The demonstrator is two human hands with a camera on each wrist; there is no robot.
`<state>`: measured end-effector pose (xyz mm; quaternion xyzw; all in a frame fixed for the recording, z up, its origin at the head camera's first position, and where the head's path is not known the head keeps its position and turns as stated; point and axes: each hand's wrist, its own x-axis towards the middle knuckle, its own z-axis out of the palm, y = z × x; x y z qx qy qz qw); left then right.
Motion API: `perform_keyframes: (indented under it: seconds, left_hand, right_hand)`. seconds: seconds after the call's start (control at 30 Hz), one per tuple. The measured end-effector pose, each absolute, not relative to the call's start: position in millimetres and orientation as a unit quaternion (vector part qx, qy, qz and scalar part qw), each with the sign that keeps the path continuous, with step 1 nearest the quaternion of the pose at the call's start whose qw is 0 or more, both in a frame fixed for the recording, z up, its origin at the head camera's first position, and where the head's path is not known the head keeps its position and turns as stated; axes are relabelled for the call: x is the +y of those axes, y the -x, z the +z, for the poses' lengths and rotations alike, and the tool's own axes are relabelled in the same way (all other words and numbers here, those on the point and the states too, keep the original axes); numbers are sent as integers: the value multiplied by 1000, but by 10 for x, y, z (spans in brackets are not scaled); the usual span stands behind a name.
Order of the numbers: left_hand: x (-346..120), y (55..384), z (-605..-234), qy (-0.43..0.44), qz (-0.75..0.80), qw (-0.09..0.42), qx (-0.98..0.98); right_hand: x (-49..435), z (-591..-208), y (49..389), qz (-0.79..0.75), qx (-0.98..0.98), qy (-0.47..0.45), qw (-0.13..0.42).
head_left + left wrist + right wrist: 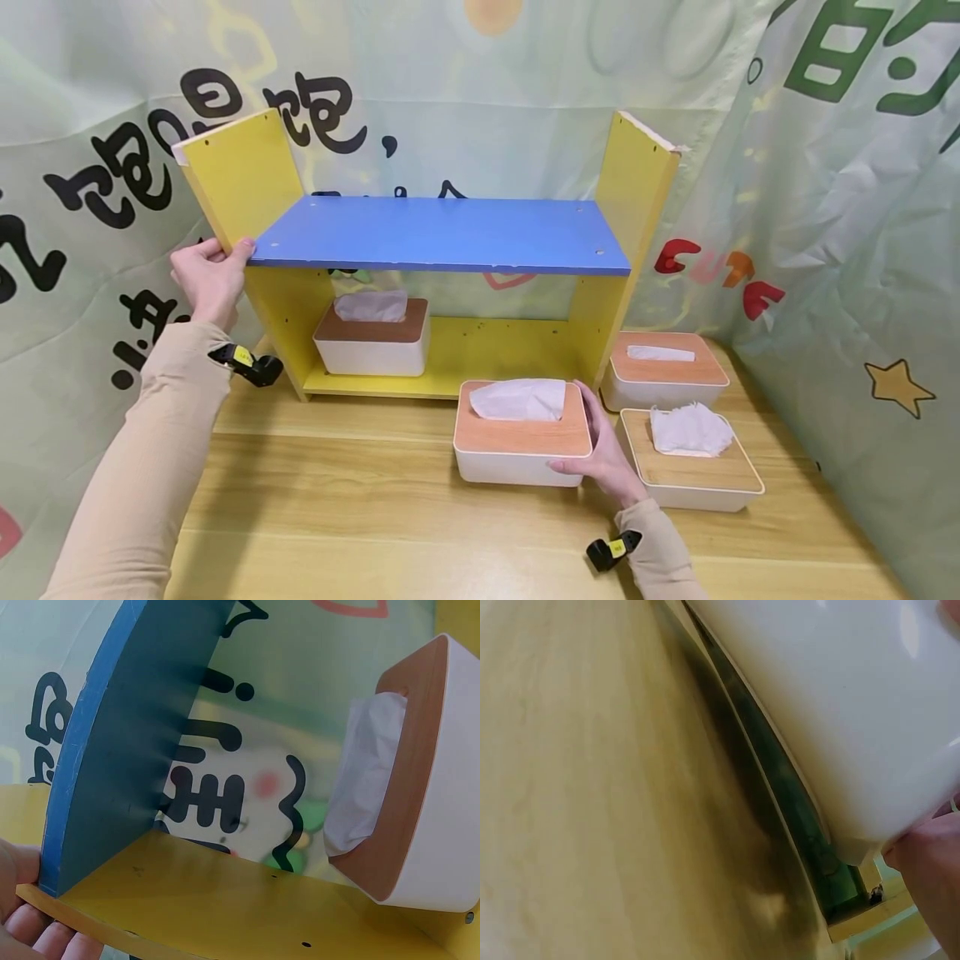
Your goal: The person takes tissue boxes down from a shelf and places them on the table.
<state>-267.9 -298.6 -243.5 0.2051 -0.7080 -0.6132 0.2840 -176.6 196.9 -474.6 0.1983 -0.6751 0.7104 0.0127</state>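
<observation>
A small yellow shelf unit [647,179] with a blue middle board [442,233] stands against the curtain. My left hand [210,282] grips its left side panel near the board's front corner; in the left wrist view the thumb touches the board's end and fingers curl behind the panel. In front of the unit, my right hand [611,460] holds a white tissue box [517,468] with a wooden lid by its right end. The right wrist view shows a gap under the box's white body [840,697]. Another tissue box [375,358] sits on the unit's lower left.
Two more tissue boxes, one behind [667,396] and one nearer [693,497], stand on the wooden table [360,517] right of the unit. A printed curtain [832,275] hangs close behind and along the sides. Dark straps with cameras sit on both wrists.
</observation>
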Motion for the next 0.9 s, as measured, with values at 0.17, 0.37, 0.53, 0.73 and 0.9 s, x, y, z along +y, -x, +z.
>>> perform_keyframes:
  seconds: [0.17, 0.37, 0.53, 0.73, 0.9]
  left_hand:
    - [-2986, 2681, -2435, -207, -610, 284, -710]
    - [-2989, 2687, -2433, -205, -611, 285, -709]
    - [-2991, 2690, -2437, -204, -617, 287, -704]
    - [-2995, 2692, -2443, -205, -614, 286, -707]
    - [-2998, 2696, -2445, -205, -613, 286, -707]
  right_hand:
    - [1975, -4776, 1766, 707, -678, -200, 13]
    - [1975, -4789, 1760, 709, -676, -203, 11]
    - [1981, -4795, 1755, 709, -676, -200, 7]
    - [1986, -4798, 1755, 705, -681, -197, 5]
    - [1995, -4796, 1761, 704, -680, -205, 0]
